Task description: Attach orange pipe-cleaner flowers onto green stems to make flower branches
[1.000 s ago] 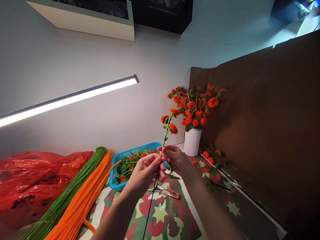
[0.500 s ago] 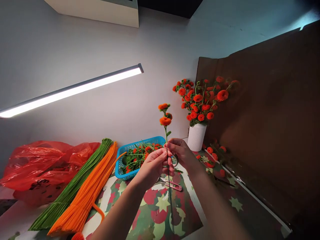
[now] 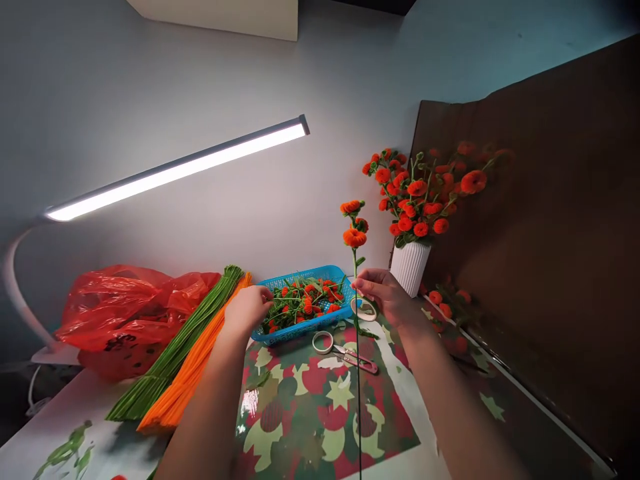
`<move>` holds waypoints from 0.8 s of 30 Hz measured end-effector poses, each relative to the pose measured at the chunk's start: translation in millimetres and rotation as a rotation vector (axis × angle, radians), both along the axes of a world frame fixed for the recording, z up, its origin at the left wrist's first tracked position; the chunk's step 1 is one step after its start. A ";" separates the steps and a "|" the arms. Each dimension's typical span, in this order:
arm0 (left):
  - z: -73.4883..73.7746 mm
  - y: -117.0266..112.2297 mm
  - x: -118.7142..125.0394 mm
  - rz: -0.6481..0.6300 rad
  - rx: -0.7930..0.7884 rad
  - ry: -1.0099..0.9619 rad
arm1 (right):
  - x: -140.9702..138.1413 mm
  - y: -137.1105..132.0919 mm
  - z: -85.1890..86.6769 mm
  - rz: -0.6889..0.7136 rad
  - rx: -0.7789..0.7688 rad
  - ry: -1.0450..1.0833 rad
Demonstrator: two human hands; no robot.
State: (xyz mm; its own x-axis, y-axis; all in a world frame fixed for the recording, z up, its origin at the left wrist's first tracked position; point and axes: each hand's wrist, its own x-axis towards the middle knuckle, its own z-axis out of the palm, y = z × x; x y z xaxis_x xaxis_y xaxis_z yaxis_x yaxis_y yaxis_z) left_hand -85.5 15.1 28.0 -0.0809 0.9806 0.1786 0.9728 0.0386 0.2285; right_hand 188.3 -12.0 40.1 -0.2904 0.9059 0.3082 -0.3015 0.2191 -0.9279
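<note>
My right hand (image 3: 383, 293) pinches the stem of an upright artificial flower (image 3: 355, 238) made of orange fuzzy blooms with green leaves. Its thin dark wire (image 3: 359, 407) runs down below the hand. A ring-shaped roll of tape (image 3: 365, 309) is just under the right fingers; whether they touch it I cannot tell. At the left end of the blue basket (image 3: 300, 325) is my left hand (image 3: 253, 307), fingers curled down among green stems and small orange flowers (image 3: 307, 305). Its fingertips are partly hidden. Scissors (image 3: 350, 357) with pink and white handles lie on the patterned mat (image 3: 315, 407).
Bundles of green (image 3: 175, 353) and orange pipe cleaners (image 3: 190, 383) lie left of the basket, beside a red plastic bag (image 3: 125, 313). A white ribbed vase (image 3: 410, 268) of orange flowers stands behind my right hand. A lamp (image 3: 180, 170) hangs above. A brown panel (image 3: 540, 227) borders the right side.
My left hand has let go of the flower stem and moved left to the basket. My right hand still holds the flower upright. The view has shifted slightly left.
</note>
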 end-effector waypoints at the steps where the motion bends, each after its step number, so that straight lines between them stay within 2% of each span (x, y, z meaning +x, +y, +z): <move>1: -3.8 1.7 0.3 -0.021 -0.037 0.013 | 0.3 -0.5 0.1 0.001 0.004 -0.003; 4: -10.6 1.5 13.6 -0.065 -0.022 0.029 | 1.0 -1.7 0.0 0.002 0.009 -0.008; 6: -12.1 -0.9 26.4 -0.097 0.100 0.093 | 1.6 -2.3 0.2 0.011 -0.004 -0.007; 9: -15.2 -3.1 43.4 -0.250 0.255 0.217 | 2.2 -2.1 0.6 0.031 -0.022 -0.006; 11: -19.4 -3.5 53.4 -0.343 0.235 0.253 | 3.0 -1.3 1.2 0.031 -0.017 -0.003; 14: -27.9 -6.9 73.1 -0.380 0.234 0.239 | 8.2 -1.4 4.9 0.040 0.025 0.004; 16: -35.2 -13.4 92.9 -0.452 0.259 0.192 | 16.3 -4.2 10.5 0.082 0.072 0.035; 20: -54.9 -31.7 148.7 -0.753 0.162 0.100 | 42.7 -16.2 24.7 0.115 0.182 0.181; 22: -64.6 -34.9 180.4 -0.805 0.086 0.025 | 57.6 -21.2 28.7 0.098 0.223 0.221; 24: -71.2 -30.0 210.4 -0.789 0.001 -0.130 | 70.6 -23.7 29.3 0.084 0.256 0.241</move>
